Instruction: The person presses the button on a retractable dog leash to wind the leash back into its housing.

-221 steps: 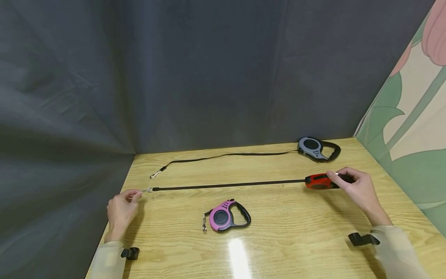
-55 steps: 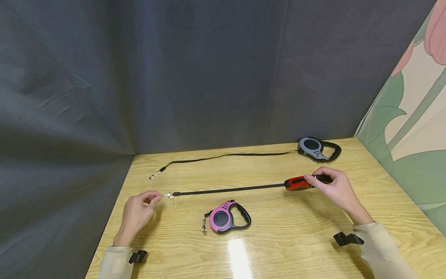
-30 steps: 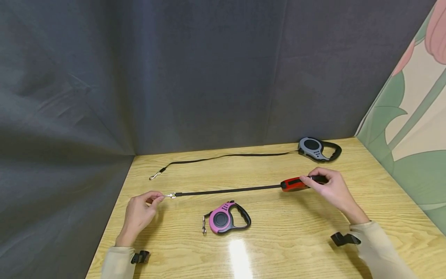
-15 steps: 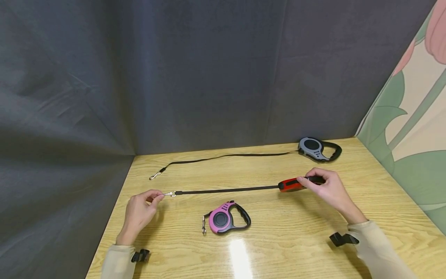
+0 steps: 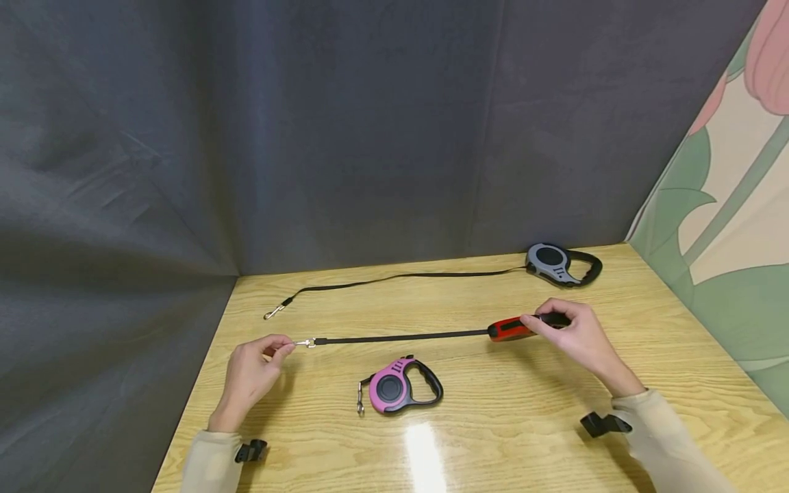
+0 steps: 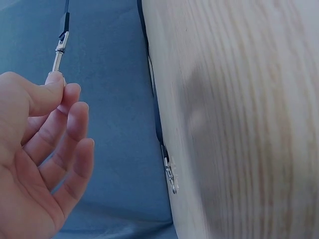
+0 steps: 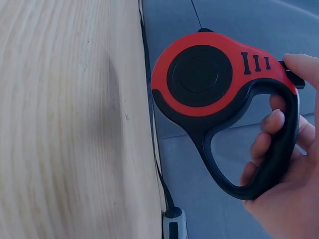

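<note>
Dark grey fabric hangs behind and to the left of a wooden table, with a flower-patterned panel on the right. Above the tabletop, the right hand grips a red retractable leash by its black loop handle; the right wrist view shows fingers wrapped through the loop and the thumb at the black button. From the head view the red case is seen edge-on, with a shadow on the table below. Its black strap runs straight and nearly level towards the left hand, which pinches the metal clip between thumb and index finger, the other fingers loosely bent. Nearer the person, between the hands, a pink retractable leash lies flat, its small hook on the left side. Farther back, a grey retractable leash lies near the right rear corner, its thin cord stretching leftward in a gentle curve to a silver snap. Pale sleeves cover both forearms
</note>
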### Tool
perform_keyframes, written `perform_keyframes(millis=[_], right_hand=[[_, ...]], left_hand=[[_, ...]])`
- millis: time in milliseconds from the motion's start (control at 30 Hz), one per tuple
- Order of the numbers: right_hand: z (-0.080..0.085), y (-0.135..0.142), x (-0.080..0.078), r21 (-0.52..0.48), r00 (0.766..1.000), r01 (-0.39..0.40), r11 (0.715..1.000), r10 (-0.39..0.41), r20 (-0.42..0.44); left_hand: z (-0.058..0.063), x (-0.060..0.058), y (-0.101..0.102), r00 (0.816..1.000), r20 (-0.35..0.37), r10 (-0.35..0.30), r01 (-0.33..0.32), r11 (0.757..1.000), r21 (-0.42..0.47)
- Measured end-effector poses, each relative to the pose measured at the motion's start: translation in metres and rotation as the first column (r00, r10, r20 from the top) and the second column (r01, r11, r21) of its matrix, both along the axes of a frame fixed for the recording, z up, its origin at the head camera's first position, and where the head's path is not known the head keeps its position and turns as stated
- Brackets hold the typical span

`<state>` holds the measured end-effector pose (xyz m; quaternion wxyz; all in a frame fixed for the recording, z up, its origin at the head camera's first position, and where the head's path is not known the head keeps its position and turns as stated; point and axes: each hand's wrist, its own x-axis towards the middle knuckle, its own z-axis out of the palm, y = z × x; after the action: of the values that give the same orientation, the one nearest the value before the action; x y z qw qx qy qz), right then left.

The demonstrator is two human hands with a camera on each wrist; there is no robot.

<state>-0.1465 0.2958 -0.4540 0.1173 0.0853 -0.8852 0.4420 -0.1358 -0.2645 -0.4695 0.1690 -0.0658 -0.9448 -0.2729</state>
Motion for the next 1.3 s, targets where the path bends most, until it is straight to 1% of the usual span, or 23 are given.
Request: perform_keyframes(millis=[200,533,700,933,1300], right_hand=[[-0.001,-0.002,0.002,0.021,1.0,0.005,1.0,-0.005,-0.006],[-0.001,-0.007,0.003,0.016,1.0,-0.004,1.0,0.004,-0.006],[-0.001,-0.008,0.003,0.012,1.0,-0.004,1.0,0.004,-0.009],[-0.003,-0.01,0.002,0.018,1.0,-0.006,1.0,0.006,-0.004],[-0.005,-0.015,-0.001,0.037,1.0,-0.024,0.999,0.024,-0.005]], left_hand=[[0.001,-0.003,0.002,1.0,0.001,-0.009,0.009,1.0,-0.01],[0.003,-0.002,0.005,1.0,-0.004,-0.01,0.01,1.0,-0.014],[0.002,-0.002,0.006,1.0,-0.008,-0.007,0.007,1.0,-0.01],[0.0,-0.002,0.01,1.0,0.002,-0.022,0.022,1.0,-0.002],[-0.002,-0.004,0.016,0.999,-0.01,-0.041,0.041,0.999,0.008]])
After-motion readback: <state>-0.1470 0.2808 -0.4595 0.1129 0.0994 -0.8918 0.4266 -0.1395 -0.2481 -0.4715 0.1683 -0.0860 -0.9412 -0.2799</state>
